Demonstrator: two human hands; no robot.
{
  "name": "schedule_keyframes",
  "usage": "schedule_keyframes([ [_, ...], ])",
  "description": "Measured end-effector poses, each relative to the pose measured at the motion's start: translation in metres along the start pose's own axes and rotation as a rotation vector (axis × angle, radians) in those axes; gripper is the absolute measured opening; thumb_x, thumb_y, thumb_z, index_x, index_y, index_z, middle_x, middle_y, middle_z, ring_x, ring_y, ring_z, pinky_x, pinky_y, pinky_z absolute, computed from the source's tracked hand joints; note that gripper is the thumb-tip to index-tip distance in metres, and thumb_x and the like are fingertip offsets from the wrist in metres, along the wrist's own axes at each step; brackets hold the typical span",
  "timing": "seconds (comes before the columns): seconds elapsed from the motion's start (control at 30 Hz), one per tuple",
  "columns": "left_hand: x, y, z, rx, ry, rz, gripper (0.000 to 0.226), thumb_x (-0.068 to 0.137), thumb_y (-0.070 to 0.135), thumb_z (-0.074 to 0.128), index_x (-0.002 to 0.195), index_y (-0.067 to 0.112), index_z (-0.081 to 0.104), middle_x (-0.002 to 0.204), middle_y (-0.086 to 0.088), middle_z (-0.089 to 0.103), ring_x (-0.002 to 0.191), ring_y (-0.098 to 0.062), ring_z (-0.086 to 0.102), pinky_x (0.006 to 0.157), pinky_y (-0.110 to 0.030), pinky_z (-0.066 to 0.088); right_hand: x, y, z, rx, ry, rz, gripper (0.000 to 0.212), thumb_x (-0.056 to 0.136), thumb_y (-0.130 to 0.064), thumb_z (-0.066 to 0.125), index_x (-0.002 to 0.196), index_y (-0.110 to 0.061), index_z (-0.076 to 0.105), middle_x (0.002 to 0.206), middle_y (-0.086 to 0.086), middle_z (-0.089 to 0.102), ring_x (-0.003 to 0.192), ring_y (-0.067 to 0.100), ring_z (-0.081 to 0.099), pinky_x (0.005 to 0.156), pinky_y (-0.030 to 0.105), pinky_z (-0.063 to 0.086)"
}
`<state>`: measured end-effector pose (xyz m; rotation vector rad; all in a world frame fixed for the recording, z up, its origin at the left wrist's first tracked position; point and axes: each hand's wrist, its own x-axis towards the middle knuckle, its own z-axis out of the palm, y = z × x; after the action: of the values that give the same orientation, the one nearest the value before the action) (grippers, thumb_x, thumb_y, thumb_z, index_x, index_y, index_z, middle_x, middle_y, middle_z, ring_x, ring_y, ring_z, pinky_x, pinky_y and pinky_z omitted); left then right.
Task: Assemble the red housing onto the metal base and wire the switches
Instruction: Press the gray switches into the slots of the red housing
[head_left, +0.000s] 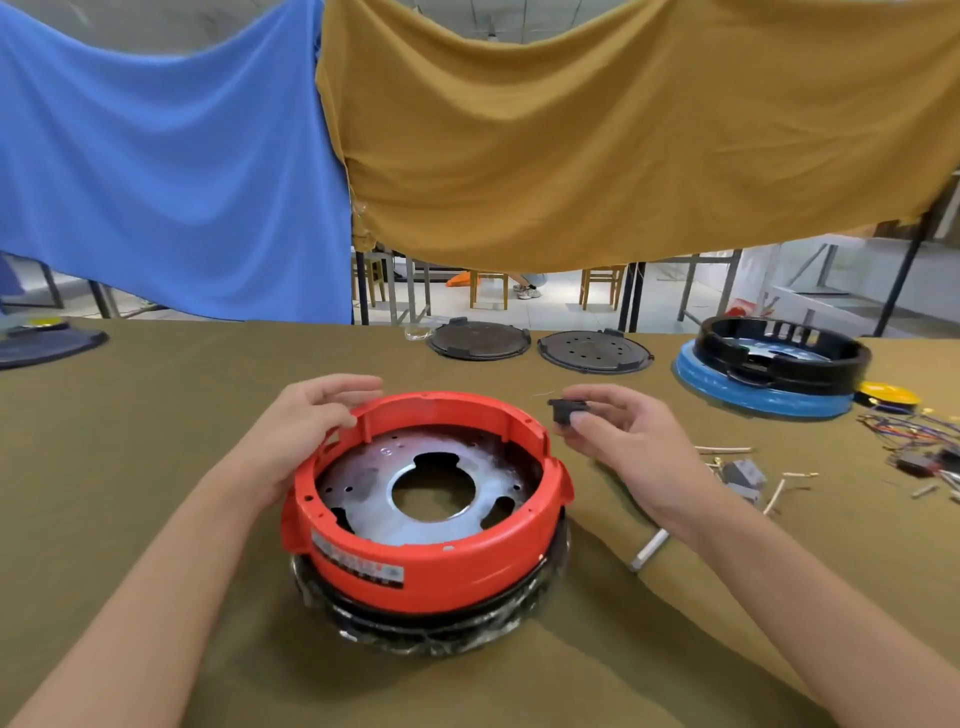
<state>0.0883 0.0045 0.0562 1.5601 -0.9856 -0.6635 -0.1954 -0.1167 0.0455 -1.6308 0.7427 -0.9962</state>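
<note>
The red housing is a round ring standing in the middle of the table on a black wrapped ring. Inside it lies the metal base, a shiny plate with a round centre hole. My left hand holds the housing's far left rim, thumb on the rim edge. My right hand hovers just right of the housing and pinches a small black switch between thumb and fingers.
Loose wires, a grey part and small terminals lie at the right. A black housing on a blue ring stands at the far right. Two dark round plates lie at the back. A metal tool lies under my right wrist.
</note>
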Motion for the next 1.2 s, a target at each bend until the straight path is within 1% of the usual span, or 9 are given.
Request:
schedule_keyframes([
  [0.1, -0.001, 0.005, 0.003, -0.014, 0.149, 0.02, 0.048, 0.083, -0.015, 0.04, 0.107, 0.013, 0.07, 0.109, -0.003, 0.072, 0.089, -0.012, 0.068, 0.076, -0.025, 0.053, 0.0, 0.003, 0.004, 0.247, 0.037, 0.104, 0.024, 0.096, 0.003, 0.053, 0.113, -0.009, 0.066, 0.105, 0.011, 0.075, 0.097, 0.023, 0.073, 0.089, 0.034, 0.057],
  [0.23, 0.0, 0.007, 0.003, 0.122, 0.182, -0.079, 0.04, 0.083, -0.004, 0.041, 0.104, 0.016, 0.068, 0.093, -0.005, 0.064, 0.071, -0.021, 0.051, 0.054, -0.023, 0.037, 0.002, 0.007, 0.002, 0.537, 0.032, 0.222, 0.026, 0.099, 0.005, 0.044, 0.113, -0.002, 0.064, 0.105, 0.019, 0.074, 0.097, 0.028, 0.073, 0.077, 0.035, 0.061],
  [0.4, -0.001, 0.01, 0.001, 0.207, 0.134, -0.104, 0.023, 0.094, 0.018, 0.049, 0.113, 0.023, 0.062, 0.098, 0.004, 0.055, 0.078, -0.015, 0.051, 0.069, -0.029, 0.039, 0.006, 0.007, -0.004, 0.637, 0.039, 0.243, 0.027, 0.102, -0.004, 0.04, 0.115, -0.001, 0.063, 0.106, 0.019, 0.073, 0.082, 0.019, 0.07, 0.069, 0.03, 0.058],
  [0.53, -0.005, 0.005, 0.009, 0.126, -0.135, -0.113, 0.037, 0.097, 0.008, 0.052, 0.128, 0.025, 0.061, 0.127, 0.005, 0.062, 0.111, -0.017, 0.062, 0.1, -0.033, 0.046, 0.004, 0.01, -0.001, 0.505, 0.027, 0.201, 0.026, 0.104, -0.012, 0.044, 0.116, -0.003, 0.064, 0.105, 0.016, 0.073, 0.077, 0.016, 0.068, 0.069, 0.029, 0.057],
  [0.6, -0.006, 0.004, 0.009, 0.159, -0.158, -0.101, 0.038, 0.094, -0.002, 0.05, 0.119, 0.021, 0.068, 0.12, -0.004, 0.07, 0.109, -0.026, 0.066, 0.103, -0.041, 0.048, 0.003, 0.009, 0.001, 0.438, 0.033, 0.167, 0.022, 0.102, -0.01, 0.047, 0.116, -0.005, 0.064, 0.106, 0.015, 0.074, 0.084, 0.018, 0.071, 0.075, 0.031, 0.058],
  [0.8, -0.009, 0.011, 0.01, 0.532, 0.035, 0.106, 0.037, 0.081, -0.005, 0.054, 0.102, 0.021, 0.071, 0.099, 0.003, 0.071, 0.088, -0.014, 0.065, 0.079, -0.024, 0.049, -0.003, 0.005, 0.007, 0.385, 0.075, 0.065, 0.019, 0.092, 0.002, 0.061, 0.106, -0.005, 0.07, 0.105, 0.014, 0.074, 0.101, 0.027, 0.071, 0.089, 0.034, 0.056],
  [0.93, -0.016, 0.019, 0.016, 0.567, 0.145, 0.09, 0.033, 0.08, 0.0, 0.053, 0.096, 0.024, 0.07, 0.094, 0.005, 0.07, 0.089, -0.016, 0.063, 0.081, -0.031, 0.05, -0.002, 0.003, 0.006, 0.503, 0.05, 0.092, 0.017, 0.094, -0.003, 0.059, 0.107, -0.001, 0.07, 0.106, 0.018, 0.074, 0.1, 0.03, 0.071, 0.082, 0.031, 0.059],
  [1.1, -0.029, 0.034, 0.011, 0.629, -0.18, -0.221, 0.031, 0.057, 0.021, 0.056, 0.085, 0.023, 0.068, 0.064, 0.004, 0.058, 0.055, -0.013, 0.053, 0.049, -0.018, 0.038, -0.002, 0.0, 0.003, 0.588, 0.052, 0.147, 0.02, 0.099, -0.011, 0.053, 0.11, 0.0, 0.066, 0.103, 0.021, 0.074, 0.094, 0.029, 0.073, 0.076, 0.032, 0.061],
  [1.2, -0.025, 0.029, 0.008, 0.661, -0.208, -0.172, 0.019, 0.085, 0.039, 0.063, 0.085, 0.021, 0.069, 0.068, 0.005, 0.058, 0.062, -0.014, 0.051, 0.059, -0.023, 0.039, -0.001, 0.0, 0.002, 0.496, 0.022, 0.149, 0.027, 0.1, -0.021, 0.052, 0.109, -0.001, 0.068, 0.101, 0.019, 0.074, 0.079, 0.018, 0.071, 0.072, 0.027, 0.06],
])
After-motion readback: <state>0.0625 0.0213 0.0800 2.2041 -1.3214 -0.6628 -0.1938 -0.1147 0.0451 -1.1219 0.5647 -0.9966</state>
